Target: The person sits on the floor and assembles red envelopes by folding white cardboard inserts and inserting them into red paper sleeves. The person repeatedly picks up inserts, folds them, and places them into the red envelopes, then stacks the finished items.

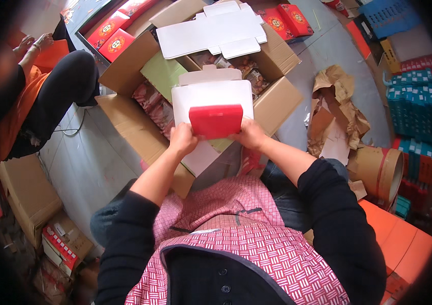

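A flat white cardboard box blank (211, 96) with a folded red flap (216, 121) is held in front of me, above my lap. My left hand (183, 138) grips its lower left edge beside the red flap. The lower right edge is pinched by my right hand (249, 134). Behind it stands a large open brown carton (134, 61) holding packets of snacks (152, 104), with another flat white box blank (213, 29) lying across its top.
A seated person in orange and black (48, 86) works at the left. Red boxes (117, 28) lie at the far side. Crumpled brown paper (338, 107) and a cardboard tube (381, 170) are at the right, with stacked teal and red boxes (416, 112) beyond. Brown cartons (28, 193) sit at the lower left.
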### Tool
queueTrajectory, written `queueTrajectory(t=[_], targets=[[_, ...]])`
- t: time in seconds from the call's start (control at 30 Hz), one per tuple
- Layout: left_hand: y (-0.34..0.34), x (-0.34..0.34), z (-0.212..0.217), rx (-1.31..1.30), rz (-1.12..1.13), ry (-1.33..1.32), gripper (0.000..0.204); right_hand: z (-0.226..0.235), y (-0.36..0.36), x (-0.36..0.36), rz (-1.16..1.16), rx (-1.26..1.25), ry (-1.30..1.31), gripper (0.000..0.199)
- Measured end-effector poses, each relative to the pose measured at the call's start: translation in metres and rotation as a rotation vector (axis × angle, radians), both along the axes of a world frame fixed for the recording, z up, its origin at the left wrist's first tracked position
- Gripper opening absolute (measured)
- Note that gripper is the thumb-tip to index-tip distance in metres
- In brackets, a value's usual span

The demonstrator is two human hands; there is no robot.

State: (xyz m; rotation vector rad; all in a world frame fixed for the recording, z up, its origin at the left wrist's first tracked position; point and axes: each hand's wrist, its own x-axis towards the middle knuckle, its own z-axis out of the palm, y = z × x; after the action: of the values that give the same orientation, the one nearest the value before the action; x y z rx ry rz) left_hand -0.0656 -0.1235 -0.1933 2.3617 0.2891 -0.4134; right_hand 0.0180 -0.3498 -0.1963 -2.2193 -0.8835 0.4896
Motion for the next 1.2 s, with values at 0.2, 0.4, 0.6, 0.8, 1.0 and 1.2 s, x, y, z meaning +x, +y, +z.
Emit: queueTrajectory(t=[0.2,0.4,0.6,0.8,1.0,1.2], targets=[[0.014,-0.022,0.001,0.295,-0.349,-0.748,0.025,0.015,-0.01,-0.016,0.131,0.156,-0.117,0.006],[0.019,-0.014,-0.003,0.265,-0.548,-0.801,0.028,0.052,-0.015,-0.011,0.386,0.051,-0.51,0.024],[0.013,-0.022,-0.013,0.2,-0.51,-0.788,0.026,0.027,-0.019,-0.019,0.383,-0.197,-0.742,0.029],[0.019,-0.023,-0.019,0.167,-0.489,-0.744,0.026,0.014,-0.016,-0.007,0.408,-0.062,-0.519,0.026],[0.01,-0.012,-0.016,-0.419,0.028,-0.336,0.018,0.02,-0.004,0.013,0.262,0.01,-0.014,0.024],[0.019,-0.012,-0.012,-0.267,-0.214,-0.514,0.018,0.065,0.013,0.056,0.616,-0.376,0.425,0.03]])
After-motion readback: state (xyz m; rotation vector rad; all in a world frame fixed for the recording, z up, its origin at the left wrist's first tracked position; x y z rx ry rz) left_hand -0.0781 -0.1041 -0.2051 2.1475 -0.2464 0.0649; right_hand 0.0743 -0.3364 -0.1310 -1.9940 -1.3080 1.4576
